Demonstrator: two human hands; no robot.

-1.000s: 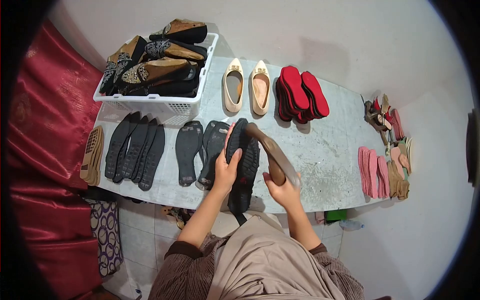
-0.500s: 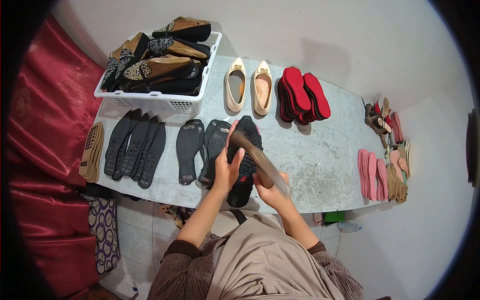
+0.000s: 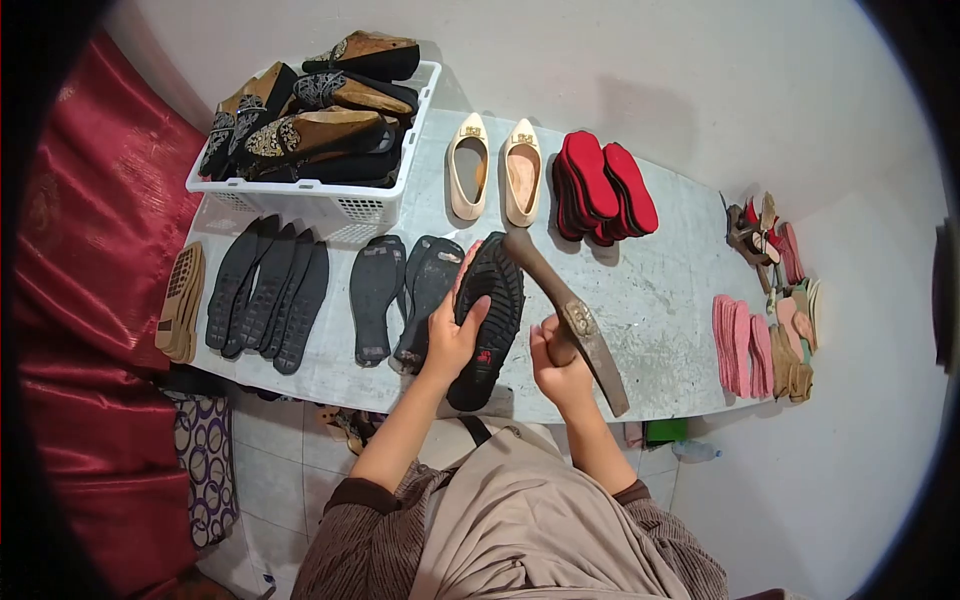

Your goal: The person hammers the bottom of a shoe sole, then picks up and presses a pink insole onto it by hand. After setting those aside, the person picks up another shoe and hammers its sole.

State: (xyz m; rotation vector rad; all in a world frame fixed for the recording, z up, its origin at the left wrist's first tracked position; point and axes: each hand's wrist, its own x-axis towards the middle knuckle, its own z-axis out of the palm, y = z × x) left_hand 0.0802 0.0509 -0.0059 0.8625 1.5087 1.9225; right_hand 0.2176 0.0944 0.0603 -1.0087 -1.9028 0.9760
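Note:
My left hand (image 3: 453, 342) is closed around the side of a black shoe sole (image 3: 487, 335), its ribbed tread facing me and its thumb lying across the tread. A small red mark shows near the heel end. In my right hand (image 3: 562, 372) is a shoemaker's hammer (image 3: 600, 362), gripped by the handle. Its long metal head slants down to the right, one end close beside the sole's upper right edge. Just left of my left hand lie worn black soles (image 3: 432, 285), and a flat black sole (image 3: 377, 300) is beside them.
A white basket (image 3: 300, 187) of dark shoes on lasts stands at the back left of the table (image 3: 640, 300). Cream shoes (image 3: 467, 180) and red insoles (image 3: 588, 175) are along the back. Black soles (image 3: 265, 295), tan soles (image 3: 180, 300) and pink insoles (image 3: 738, 345) lie toward the sides.
The hammer has moved from over the tread to the right of the sole, away from it. My right hand shifted slightly right with it; my left hand keeps the sole in place.

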